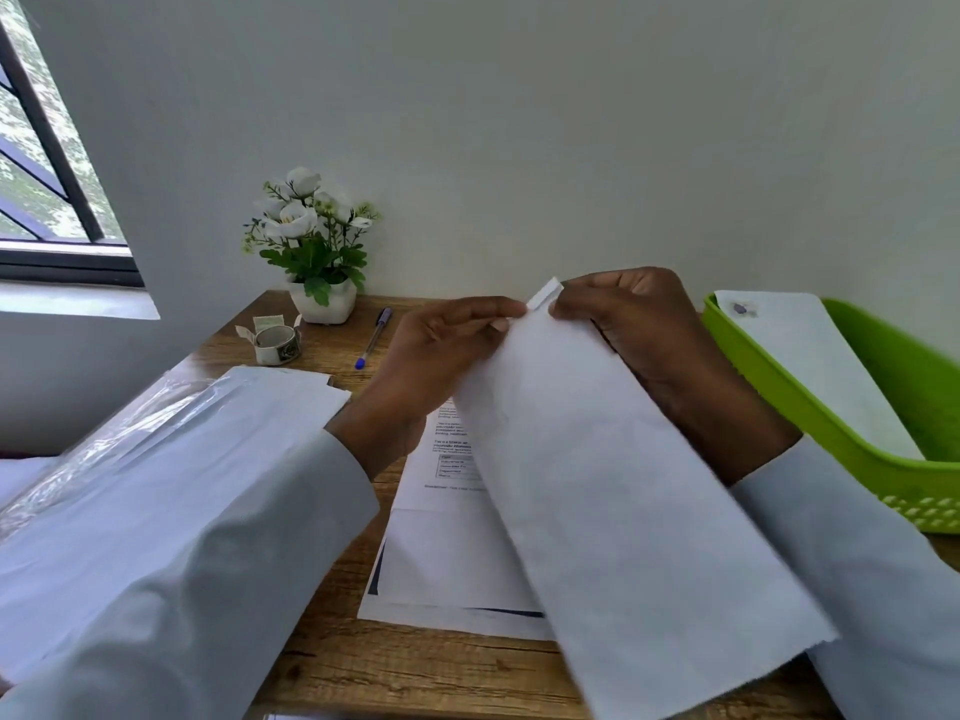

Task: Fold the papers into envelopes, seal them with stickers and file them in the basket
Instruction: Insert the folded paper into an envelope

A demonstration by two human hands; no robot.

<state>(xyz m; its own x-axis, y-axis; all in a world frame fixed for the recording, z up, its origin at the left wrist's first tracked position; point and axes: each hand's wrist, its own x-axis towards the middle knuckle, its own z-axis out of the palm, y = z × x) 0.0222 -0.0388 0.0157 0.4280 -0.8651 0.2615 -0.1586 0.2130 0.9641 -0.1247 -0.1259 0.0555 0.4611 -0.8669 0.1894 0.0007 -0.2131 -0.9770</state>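
I hold a long folded white paper envelope (623, 501) up over the wooden desk (415, 662), its far end raised. My left hand (441, 350) pinches the top edge of the envelope. My right hand (639, 324) grips the same end from behind and pinches a small white sticker strip (544, 293) at the corner. A printed sheet (447, 553) lies flat on the desk under the envelope. The green basket (810, 397) stands at the right with a sealed white envelope (815, 366) in it. A sticker roll (275, 343) sits at the back left.
A stack of white papers in clear plastic wrap (171, 433) lies at the left. A blue pen (375, 337) and a small white pot of white flowers (311, 241) stand near the wall. A window (47, 163) is at far left.
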